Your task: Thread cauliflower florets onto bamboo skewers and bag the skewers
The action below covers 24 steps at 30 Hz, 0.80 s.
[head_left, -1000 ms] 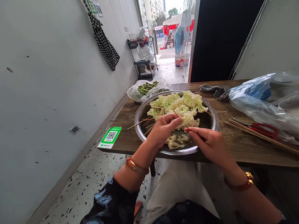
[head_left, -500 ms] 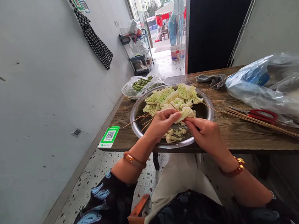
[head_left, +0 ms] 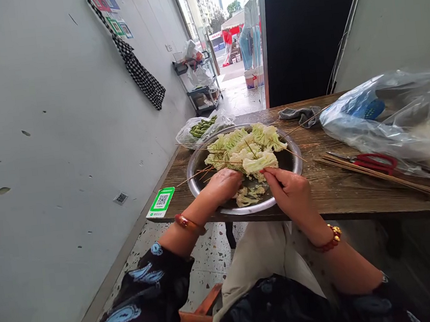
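A wide metal bowl [head_left: 299, 165] on the wooden table holds pale green-white cauliflower pieces [head_left: 232, 141], several of them on thin wooden skewers [head_left: 295, 155] that stick out over the rim. At the bowl's right side, my right hand [head_left: 290, 186] is closed, its thumb and fingertips pinching the lower edge of a cauliflower floret [head_left: 259, 162]. My left hand [head_left: 223, 186] reaches down into the bowl's front left, beside that floret. Its fingers are hidden behind the back of the hand. Small loose cauliflower bits [head_left: 250, 195] lie at the bowl's near side.
A bag of green pods [head_left: 203, 127] lies behind the bowl. To the right are a grey cloth [head_left: 299, 115], red-handled scissors [head_left: 376, 163], a bundle of bare skewers [head_left: 393, 178] and a large clear plastic bag [head_left: 396, 126]. A green QR-code card [head_left: 161, 202] lies at the table's left corner.
My left hand has left the floret and moved down and left into the bowl. My right hand stays at the floret's edge. The view has shifted slightly.
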Available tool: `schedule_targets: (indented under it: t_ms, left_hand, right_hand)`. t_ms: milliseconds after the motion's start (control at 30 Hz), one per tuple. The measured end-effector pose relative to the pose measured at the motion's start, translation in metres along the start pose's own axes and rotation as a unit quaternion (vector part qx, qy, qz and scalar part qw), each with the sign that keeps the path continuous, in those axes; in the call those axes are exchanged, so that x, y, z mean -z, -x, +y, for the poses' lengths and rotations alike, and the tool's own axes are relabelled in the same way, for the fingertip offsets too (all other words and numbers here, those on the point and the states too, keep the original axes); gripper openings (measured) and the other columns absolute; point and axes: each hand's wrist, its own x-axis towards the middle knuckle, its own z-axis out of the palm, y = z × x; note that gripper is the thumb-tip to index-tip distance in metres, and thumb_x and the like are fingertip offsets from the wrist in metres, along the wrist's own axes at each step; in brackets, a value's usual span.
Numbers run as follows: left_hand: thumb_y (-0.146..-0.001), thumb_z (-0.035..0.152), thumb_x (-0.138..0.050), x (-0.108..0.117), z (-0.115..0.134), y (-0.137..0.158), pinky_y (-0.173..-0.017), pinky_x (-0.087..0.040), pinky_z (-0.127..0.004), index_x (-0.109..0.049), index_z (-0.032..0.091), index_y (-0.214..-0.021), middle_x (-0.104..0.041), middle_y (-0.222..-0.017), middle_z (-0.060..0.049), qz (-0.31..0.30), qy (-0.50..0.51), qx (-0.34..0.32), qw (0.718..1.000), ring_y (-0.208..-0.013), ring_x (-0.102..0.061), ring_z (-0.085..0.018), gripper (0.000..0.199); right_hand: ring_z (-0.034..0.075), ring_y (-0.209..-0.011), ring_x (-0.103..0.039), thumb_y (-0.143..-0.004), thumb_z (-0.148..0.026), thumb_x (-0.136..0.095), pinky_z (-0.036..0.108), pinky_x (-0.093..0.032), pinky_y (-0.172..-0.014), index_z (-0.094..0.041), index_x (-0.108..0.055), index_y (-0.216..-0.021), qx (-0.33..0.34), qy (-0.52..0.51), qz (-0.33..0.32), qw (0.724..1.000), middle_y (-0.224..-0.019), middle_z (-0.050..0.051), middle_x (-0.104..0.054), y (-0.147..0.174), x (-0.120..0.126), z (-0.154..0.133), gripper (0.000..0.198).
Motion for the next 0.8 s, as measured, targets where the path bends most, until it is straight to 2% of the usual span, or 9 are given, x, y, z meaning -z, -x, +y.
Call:
schedule_targets:
  t_ms: [133, 267, 400, 533, 667, 800]
  left_hand:
    - [-0.084, 0.022, -0.052, -0.005, -0.005, -0.008, -0.085, -0.048, -0.029, -0.07, 0.018, -0.104, -0.071, -0.1, -0.012, 0.007, 0.046, 0.017, 0.999, -0.097, -0.065, -0.023, 0.027]
    - [-0.08, 0.023, -0.058, -0.009, -0.011, -0.01, -0.083, -0.047, -0.026, -0.071, 0.024, -0.102, -0.071, -0.102, -0.008, 0.014, 0.079, 0.01, 0.997, -0.1, -0.064, -0.022, 0.025]
    - [-0.079, 0.026, -0.058, -0.015, -0.013, -0.009, -0.077, -0.047, -0.027, -0.073, 0.024, -0.093, -0.071, -0.097, -0.007, -0.012, 0.045, 0.011, 0.999, -0.093, -0.064, -0.023, 0.02]
    - [-0.078, 0.021, -0.055, -0.017, -0.015, -0.009, -0.075, -0.046, -0.03, -0.072, 0.018, -0.085, -0.068, -0.098, -0.012, 0.028, 0.006, -0.025, 0.999, -0.091, -0.063, -0.024, 0.019]
    - [-0.078, 0.019, -0.054, -0.012, -0.014, -0.007, -0.073, -0.044, -0.028, -0.07, 0.018, -0.08, -0.067, -0.089, -0.011, 0.032, 0.002, -0.076, 0.997, -0.087, -0.062, -0.022, 0.016]
    - [-0.079, 0.021, -0.051, -0.004, -0.011, -0.003, -0.066, -0.04, -0.027, -0.067, 0.019, -0.075, -0.065, -0.075, -0.007, 0.052, 0.034, -0.078, 0.995, -0.075, -0.06, -0.02, 0.016]
  right_hand:
    - [0.021, -0.086, -0.072, -0.095, -0.031, -0.047, 0.032, -0.054, -0.08, -0.022, -0.072, -0.099, 0.01, 0.001, -0.02, 1.0, -0.097, 0.007, -0.076, 0.001, -0.002, 0.0, 0.027]
    - [0.021, -0.09, -0.071, -0.095, -0.031, -0.047, 0.033, -0.054, -0.084, -0.022, -0.072, -0.101, 0.016, 0.007, -0.025, 1.0, -0.101, 0.007, -0.076, 0.002, -0.003, -0.001, 0.027]
    - [0.021, -0.09, -0.071, -0.095, -0.03, -0.047, 0.033, -0.054, -0.084, -0.021, -0.072, -0.101, 0.022, 0.01, -0.029, 0.999, -0.101, 0.007, -0.076, 0.002, -0.003, -0.002, 0.027]
    - [0.022, -0.089, -0.072, -0.095, -0.029, -0.048, 0.033, -0.054, -0.082, -0.02, -0.072, -0.1, 0.035, 0.007, -0.023, 0.999, -0.098, 0.009, -0.076, 0.002, -0.003, -0.002, 0.027]
    - [0.021, -0.087, -0.072, -0.095, -0.03, -0.048, 0.032, -0.054, -0.08, -0.02, -0.073, -0.099, 0.023, -0.006, -0.018, 1.0, -0.097, 0.008, -0.076, 0.001, -0.003, -0.002, 0.027]
    - [0.021, -0.086, -0.072, -0.095, -0.033, -0.047, 0.032, -0.055, -0.078, -0.022, -0.073, -0.098, -0.011, -0.022, -0.02, 0.999, -0.097, 0.006, -0.076, 0.0, -0.001, -0.004, 0.028]
